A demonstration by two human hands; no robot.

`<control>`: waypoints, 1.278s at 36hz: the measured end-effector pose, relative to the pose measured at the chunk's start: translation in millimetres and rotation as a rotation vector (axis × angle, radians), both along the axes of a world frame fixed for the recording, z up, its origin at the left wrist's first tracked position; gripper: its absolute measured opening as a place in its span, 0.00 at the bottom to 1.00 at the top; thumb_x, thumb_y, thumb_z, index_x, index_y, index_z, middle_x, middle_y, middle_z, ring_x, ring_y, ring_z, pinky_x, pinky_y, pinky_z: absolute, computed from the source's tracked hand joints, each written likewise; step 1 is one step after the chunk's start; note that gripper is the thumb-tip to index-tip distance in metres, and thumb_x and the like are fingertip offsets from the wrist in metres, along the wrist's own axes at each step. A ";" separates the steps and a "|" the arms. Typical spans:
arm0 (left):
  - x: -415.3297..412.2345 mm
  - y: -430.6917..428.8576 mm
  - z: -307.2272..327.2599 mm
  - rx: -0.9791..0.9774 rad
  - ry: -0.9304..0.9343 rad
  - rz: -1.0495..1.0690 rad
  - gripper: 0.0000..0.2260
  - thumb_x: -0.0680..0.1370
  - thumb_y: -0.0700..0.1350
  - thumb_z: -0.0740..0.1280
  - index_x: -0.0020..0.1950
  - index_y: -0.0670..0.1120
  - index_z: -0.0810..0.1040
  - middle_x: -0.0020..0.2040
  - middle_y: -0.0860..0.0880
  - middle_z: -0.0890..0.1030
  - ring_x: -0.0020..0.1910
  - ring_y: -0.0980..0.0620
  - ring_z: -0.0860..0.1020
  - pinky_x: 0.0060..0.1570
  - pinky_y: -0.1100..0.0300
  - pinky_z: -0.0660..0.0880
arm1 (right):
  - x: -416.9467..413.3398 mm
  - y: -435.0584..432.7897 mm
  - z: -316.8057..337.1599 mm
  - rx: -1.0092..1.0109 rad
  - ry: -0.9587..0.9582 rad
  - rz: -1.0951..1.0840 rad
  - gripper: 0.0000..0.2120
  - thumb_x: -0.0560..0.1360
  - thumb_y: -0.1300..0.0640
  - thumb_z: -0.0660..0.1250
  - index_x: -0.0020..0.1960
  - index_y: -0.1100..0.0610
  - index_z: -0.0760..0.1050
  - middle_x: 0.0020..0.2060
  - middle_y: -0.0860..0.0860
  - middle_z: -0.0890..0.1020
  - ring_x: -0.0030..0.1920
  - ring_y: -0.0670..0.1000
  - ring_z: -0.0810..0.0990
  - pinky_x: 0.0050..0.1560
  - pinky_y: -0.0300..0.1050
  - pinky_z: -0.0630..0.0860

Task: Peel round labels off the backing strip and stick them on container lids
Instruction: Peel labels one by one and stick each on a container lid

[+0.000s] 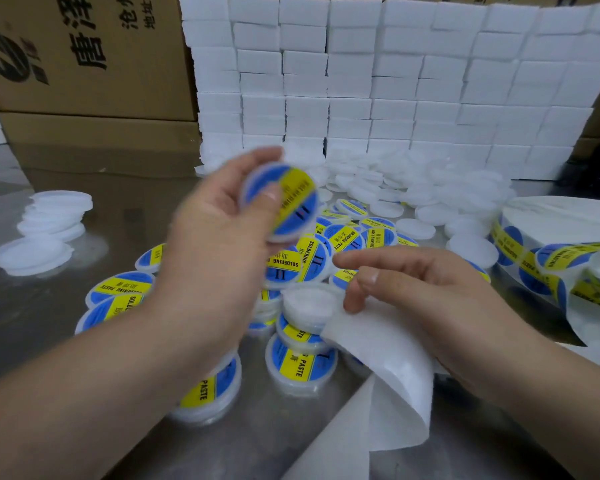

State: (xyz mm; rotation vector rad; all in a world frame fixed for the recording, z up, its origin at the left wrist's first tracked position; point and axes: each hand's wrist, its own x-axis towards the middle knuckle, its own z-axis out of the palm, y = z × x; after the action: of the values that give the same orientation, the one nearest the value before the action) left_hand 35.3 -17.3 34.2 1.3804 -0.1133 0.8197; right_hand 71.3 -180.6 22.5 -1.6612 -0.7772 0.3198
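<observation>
My left hand (219,220) grips a white lid (284,202) that bears a blue and yellow round label, raised above the table and blurred. My right hand (413,282) holds the empty white backing strip (388,368), which curls down toward the table's front edge. Its forefinger is stretched out toward the left. Below both hands lies a heap of labelled lids (302,261). One bare lid (309,306) sits on the heap by my right fingers. At the right, the strip with unpeeled labels (561,258) runs from a label roll (561,223).
Several bare white lids (430,199) lie heaped behind the labelled ones, with a smaller stack (52,220) at the left. A wall of white boxes (395,91) stands at the back, cardboard cartons (84,64) at the back left. The metal table (125,202) is reflective.
</observation>
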 end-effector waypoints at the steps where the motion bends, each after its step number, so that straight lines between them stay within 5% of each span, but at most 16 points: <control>1: 0.6 5.4 4.3 -0.035 -0.016 0.033 0.14 0.79 0.37 0.61 0.46 0.57 0.78 0.42 0.59 0.82 0.44 0.57 0.82 0.35 0.63 0.78 | 0.6 -1.2 -0.6 -0.004 -0.007 -0.041 0.10 0.64 0.48 0.64 0.40 0.47 0.83 0.33 0.44 0.83 0.38 0.38 0.79 0.43 0.36 0.70; 4: -1.2 9.1 9.4 -0.034 0.003 0.041 0.12 0.79 0.38 0.60 0.47 0.55 0.77 0.39 0.60 0.82 0.41 0.58 0.82 0.35 0.62 0.78 | 4.8 -3.5 -2.0 0.024 -0.038 -0.171 0.13 0.63 0.45 0.63 0.36 0.53 0.81 0.36 0.44 0.84 0.39 0.45 0.79 0.41 0.41 0.70; 8: -11.4 -13.6 -3.0 0.217 0.051 -0.084 0.08 0.75 0.42 0.64 0.49 0.55 0.77 0.43 0.57 0.84 0.44 0.60 0.81 0.45 0.65 0.78 | 5.4 -1.3 1.1 0.096 -0.063 -0.207 0.16 0.65 0.44 0.62 0.39 0.55 0.80 0.36 0.47 0.83 0.38 0.48 0.78 0.44 0.49 0.73; 11: -18.3 -20.7 -6.2 0.246 0.037 -0.239 0.09 0.71 0.45 0.67 0.51 0.53 0.76 0.40 0.58 0.84 0.39 0.63 0.81 0.37 0.71 0.75 | 0.4 -2.4 0.3 0.096 -0.077 -0.095 0.16 0.65 0.44 0.66 0.44 0.55 0.81 0.45 0.56 0.84 0.50 0.59 0.81 0.57 0.62 0.74; 15: -19.9 -17.0 -10.8 0.421 0.090 -0.168 0.15 0.69 0.51 0.69 0.55 0.60 0.77 0.41 0.61 0.83 0.36 0.59 0.80 0.32 0.65 0.77 | -2.8 -1.2 -1.3 0.103 -0.077 -0.053 0.24 0.60 0.41 0.66 0.42 0.61 0.77 0.42 0.67 0.79 0.40 0.61 0.79 0.48 0.68 0.74; 18: -19.0 -14.4 -12.5 0.618 0.110 -0.068 0.14 0.68 0.61 0.60 0.54 0.70 0.73 0.42 0.66 0.81 0.40 0.65 0.79 0.40 0.68 0.75 | -1.8 1.7 -4.1 0.032 -0.277 -0.130 0.24 0.62 0.38 0.63 0.41 0.60 0.74 0.37 0.67 0.76 0.34 0.56 0.73 0.41 0.64 0.72; 22: -19.0 -13.4 -12.5 0.693 0.091 0.023 0.11 0.70 0.60 0.57 0.51 0.67 0.72 0.38 0.56 0.80 0.31 0.60 0.75 0.32 0.66 0.73 | -2.8 3.1 -6.9 0.009 -0.461 -0.185 0.24 0.66 0.38 0.57 0.39 0.60 0.74 0.35 0.57 0.79 0.36 0.56 0.76 0.39 0.56 0.72; 26: -19.2 -15.7 -12.2 0.704 0.088 0.065 0.10 0.70 0.61 0.57 0.50 0.67 0.73 0.38 0.46 0.80 0.36 0.48 0.77 0.37 0.55 0.74 | -2.4 4.1 -7.2 0.002 -0.450 -0.173 0.22 0.69 0.41 0.60 0.38 0.61 0.75 0.34 0.56 0.78 0.35 0.53 0.75 0.38 0.54 0.72; 29: -18.9 -14.1 -13.3 0.719 0.120 0.022 0.11 0.70 0.61 0.57 0.51 0.67 0.72 0.40 0.54 0.81 0.37 0.57 0.79 0.41 0.58 0.75 | -3.1 2.4 -6.8 0.021 -0.417 -0.175 0.25 0.68 0.41 0.61 0.37 0.65 0.74 0.34 0.64 0.77 0.35 0.59 0.74 0.38 0.61 0.72; 32: -19.5 -11.7 -14.7 0.766 0.151 -0.008 0.13 0.69 0.64 0.55 0.53 0.68 0.66 0.33 0.53 0.78 0.31 0.58 0.76 0.35 0.60 0.73 | -2.8 1.1 -6.3 0.057 -0.401 -0.208 0.28 0.66 0.40 0.60 0.36 0.67 0.72 0.35 0.68 0.75 0.35 0.62 0.73 0.39 0.65 0.71; 37: -17.2 -12.8 -15.2 0.716 0.160 0.026 0.13 0.66 0.61 0.59 0.50 0.66 0.65 0.35 0.48 0.80 0.33 0.47 0.78 0.36 0.45 0.75 | 1.2 -0.7 -7.0 0.074 -0.376 -0.213 0.30 0.68 0.41 0.60 0.39 0.71 0.72 0.38 0.70 0.75 0.39 0.67 0.74 0.42 0.64 0.72; 42: -9.4 -2.2 -13.9 0.799 0.164 0.257 0.08 0.69 0.62 0.60 0.47 0.69 0.68 0.34 0.56 0.76 0.30 0.58 0.72 0.29 0.63 0.68 | 2.7 -2.7 -5.6 0.043 -0.430 -0.313 0.24 0.69 0.39 0.55 0.42 0.58 0.78 0.38 0.52 0.82 0.33 0.44 0.77 0.33 0.34 0.71; 46: 1.1 8.7 -8.5 0.753 0.232 0.410 0.12 0.70 0.60 0.59 0.52 0.63 0.72 0.31 0.55 0.75 0.32 0.59 0.72 0.31 0.65 0.66 | 3.0 0.1 -7.1 0.038 -0.402 -0.332 0.10 0.67 0.45 0.61 0.45 0.42 0.78 0.43 0.42 0.82 0.44 0.42 0.79 0.46 0.34 0.72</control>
State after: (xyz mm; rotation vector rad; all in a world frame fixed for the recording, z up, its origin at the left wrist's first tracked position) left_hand 36.4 -8.6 25.7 2.2500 0.0553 0.9946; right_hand 74.3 -180.5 15.4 -1.8082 -0.7755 -0.2688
